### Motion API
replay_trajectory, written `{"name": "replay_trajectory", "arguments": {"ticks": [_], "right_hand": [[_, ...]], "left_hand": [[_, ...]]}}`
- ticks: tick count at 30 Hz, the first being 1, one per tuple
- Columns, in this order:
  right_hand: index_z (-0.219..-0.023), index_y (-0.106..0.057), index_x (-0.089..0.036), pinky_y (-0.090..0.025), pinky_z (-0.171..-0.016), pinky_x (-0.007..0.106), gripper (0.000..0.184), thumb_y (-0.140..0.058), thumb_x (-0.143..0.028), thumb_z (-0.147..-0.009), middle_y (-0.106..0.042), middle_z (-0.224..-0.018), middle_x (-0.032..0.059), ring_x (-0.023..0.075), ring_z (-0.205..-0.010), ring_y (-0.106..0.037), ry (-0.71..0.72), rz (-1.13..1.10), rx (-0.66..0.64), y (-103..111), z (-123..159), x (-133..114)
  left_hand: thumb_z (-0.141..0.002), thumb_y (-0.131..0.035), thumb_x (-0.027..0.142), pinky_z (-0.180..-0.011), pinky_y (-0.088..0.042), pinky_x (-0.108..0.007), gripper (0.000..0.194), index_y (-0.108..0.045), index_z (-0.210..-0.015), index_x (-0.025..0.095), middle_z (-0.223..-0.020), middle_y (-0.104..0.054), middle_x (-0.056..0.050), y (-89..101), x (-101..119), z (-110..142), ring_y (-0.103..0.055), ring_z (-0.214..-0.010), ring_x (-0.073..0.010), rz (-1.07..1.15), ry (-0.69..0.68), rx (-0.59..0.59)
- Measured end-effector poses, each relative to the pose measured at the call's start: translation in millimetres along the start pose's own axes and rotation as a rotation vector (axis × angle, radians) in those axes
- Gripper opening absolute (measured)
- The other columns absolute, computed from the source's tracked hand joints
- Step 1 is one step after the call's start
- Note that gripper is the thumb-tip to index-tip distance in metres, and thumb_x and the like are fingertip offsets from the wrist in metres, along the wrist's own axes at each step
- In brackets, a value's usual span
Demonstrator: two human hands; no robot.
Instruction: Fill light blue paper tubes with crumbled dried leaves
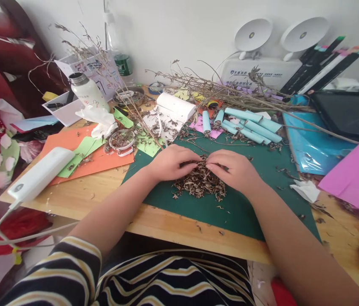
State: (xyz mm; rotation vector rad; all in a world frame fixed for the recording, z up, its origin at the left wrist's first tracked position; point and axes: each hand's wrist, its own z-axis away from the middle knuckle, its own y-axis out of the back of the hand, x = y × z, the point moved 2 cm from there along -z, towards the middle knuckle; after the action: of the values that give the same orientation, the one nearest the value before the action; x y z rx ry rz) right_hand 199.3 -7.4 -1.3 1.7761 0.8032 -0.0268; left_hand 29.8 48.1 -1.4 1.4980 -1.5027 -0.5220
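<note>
A heap of dried brown leaf bits [201, 183] lies on a dark green cutting mat [255, 204]. Both of my hands rest on the far side of the heap, fingertips nearly meeting. My left hand [169, 162] is curled with its fingers pinched into the leaf bits. My right hand [232, 168] is likewise curled, its fingers pressed into the top of the heap. Just beyond the hands lie several light blue paper rolls [252, 125] and long dried twigs [224, 91].
Orange paper [103, 163] and green paper scraps lie at left with a white oblong device [40, 173] and its cable. A white bottle [87, 90], a white paper roll [176, 105], pink paper [357, 176], a blue sheet [309, 146] and marker pens [326, 66] ring the mat. The wooden table edge runs near me.
</note>
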Motion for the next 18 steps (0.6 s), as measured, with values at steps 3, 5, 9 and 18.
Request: {"name": "replay_trajectory", "arguments": {"ticks": [3, 5, 9, 18], "right_hand": [[-0.071, -0.059, -0.018, -0.044, -0.07, 0.027, 0.025, -0.038, -0.024, -0.083, -0.064, -0.078, 0.0041, 0.0157, -0.079, -0.057, 0.082, -0.043, -0.002, 0, 0, 2], [-0.071, -0.059, -0.019, -0.045, -0.07, 0.027, 0.026, -0.036, -0.024, -0.083, -0.064, -0.079, 0.0045, 0.0155, -0.079, -0.058, 0.055, -0.048, 0.056, 4, 2, 6], [-0.076, -0.061, -0.02, -0.045, -0.068, 0.028, 0.023, -0.039, -0.027, -0.081, -0.064, -0.08, 0.0043, 0.0171, -0.077, -0.058, -0.168, 0.047, 0.251, 22, 10, 21], [-0.096, -0.061, -0.018, -0.042, -0.071, 0.036, 0.031, -0.038, -0.027, -0.076, -0.062, -0.091, 0.0087, 0.0215, -0.078, -0.054, -0.648, 0.272, 0.384, 44, 30, 72]], "left_hand": [[-0.081, -0.043, 0.017, -0.069, -0.045, -0.023, 0.015, -0.057, -0.086, 0.015, -0.08, -0.065, -0.004, 9.5, -7, 5, -0.059, -0.075, -0.0118, 0.051, 0.071, 0.134], [-0.081, -0.042, 0.016, -0.068, -0.046, -0.024, 0.016, -0.057, -0.085, 0.014, -0.078, -0.064, -0.005, 13.8, -12, 7, -0.059, -0.074, -0.0121, 0.013, 0.13, 0.207], [-0.081, -0.043, 0.018, -0.068, -0.046, -0.026, 0.016, -0.057, -0.085, 0.015, -0.078, -0.064, -0.006, 13.1, -15, 7, -0.059, -0.074, -0.014, -0.074, 0.115, 0.178], [-0.083, -0.039, 0.021, -0.07, -0.046, -0.027, 0.019, -0.058, -0.085, 0.015, -0.08, -0.064, -0.007, 14.5, -19, 9, -0.059, -0.076, -0.0145, -0.119, 0.2, 0.192]]}}
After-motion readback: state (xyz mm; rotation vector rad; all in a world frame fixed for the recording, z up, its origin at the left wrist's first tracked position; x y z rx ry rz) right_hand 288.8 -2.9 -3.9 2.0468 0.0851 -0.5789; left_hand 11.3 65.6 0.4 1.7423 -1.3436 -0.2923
